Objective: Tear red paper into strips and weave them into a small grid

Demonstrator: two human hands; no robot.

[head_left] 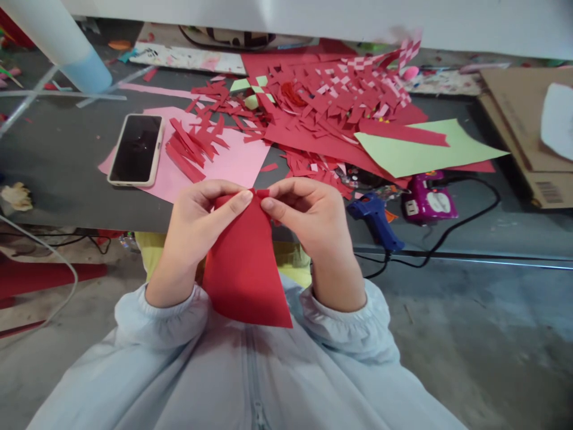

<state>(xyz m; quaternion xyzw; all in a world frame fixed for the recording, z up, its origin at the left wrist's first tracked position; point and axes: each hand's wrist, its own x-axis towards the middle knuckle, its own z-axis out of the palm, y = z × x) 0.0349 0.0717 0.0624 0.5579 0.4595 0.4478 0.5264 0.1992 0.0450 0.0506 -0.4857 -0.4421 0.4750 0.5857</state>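
A red sheet of paper hangs in front of my chest, narrow at its top and wide at its bottom. My left hand pinches its top edge from the left, thumb laid across the paper. My right hand pinches the same top edge from the right, fingers curled. Both hands hover just in front of the near edge of a dark table.
A phone lies on a pink sheet. Several red paper strips and a heap of red scraps cover the table. A green sheet, a blue glue gun, a purple device, cardboard and a blue-white roll are nearby.
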